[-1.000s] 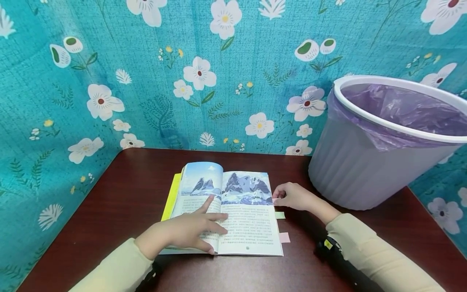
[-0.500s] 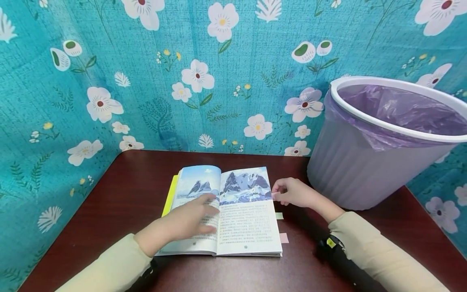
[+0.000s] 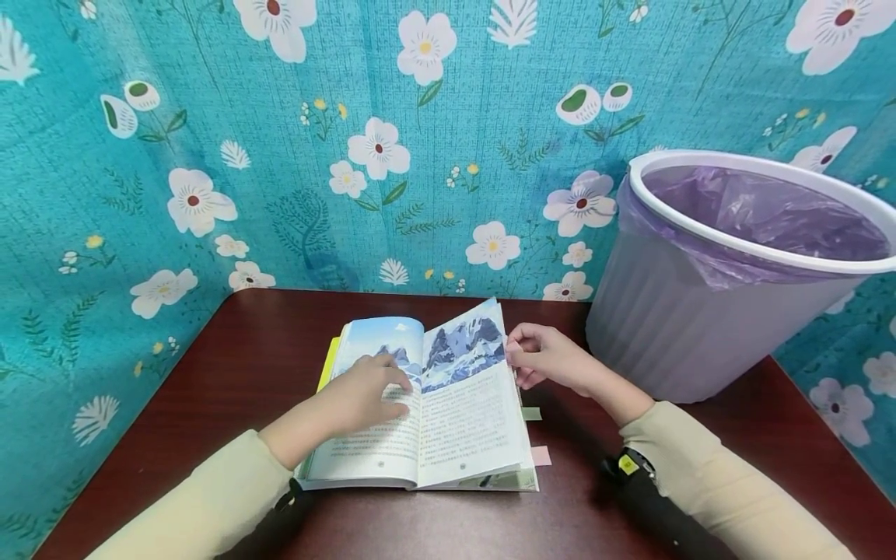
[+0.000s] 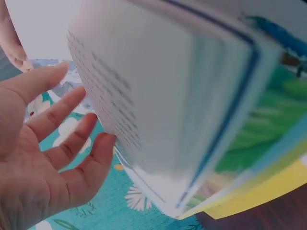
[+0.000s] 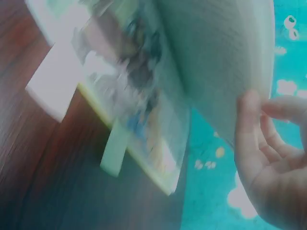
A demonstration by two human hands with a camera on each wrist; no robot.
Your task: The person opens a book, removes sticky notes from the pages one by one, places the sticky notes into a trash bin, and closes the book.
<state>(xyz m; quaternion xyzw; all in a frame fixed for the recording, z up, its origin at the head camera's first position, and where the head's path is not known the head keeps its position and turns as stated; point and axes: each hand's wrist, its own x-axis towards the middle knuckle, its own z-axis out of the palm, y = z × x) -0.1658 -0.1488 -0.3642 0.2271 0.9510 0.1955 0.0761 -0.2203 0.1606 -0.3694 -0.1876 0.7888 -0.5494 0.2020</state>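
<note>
An open book [image 3: 371, 459] lies on the table, with mountain pictures above printed text on both facing pages. Along its right side my right hand [image 3: 549, 358] pinches the edge of the right-hand page [image 3: 469, 416] between thumb and fingers, and that page is lifted at a slant. Beneath it, in the right wrist view, another colourful illustrated page [image 5: 139, 91] shows. My left hand [image 3: 360, 397] is over the left page, fingers spread and loosely bent, holding nothing. The left wrist view has its fingertips close beside the curved left page [image 4: 139, 81].
A green tab [image 3: 532, 414] and a pink tab [image 3: 541, 456] stick out from the book's right side. The grey bin [image 3: 665, 311] with a purple liner stands at the table's back right. Behind the dark red table [image 3: 231, 373] hangs a teal floral cloth [image 3: 280, 117].
My left hand has come off the page centre and drawn up and left. My right hand has raised the right page's edge, moving up and left, so that pages beneath now show.
</note>
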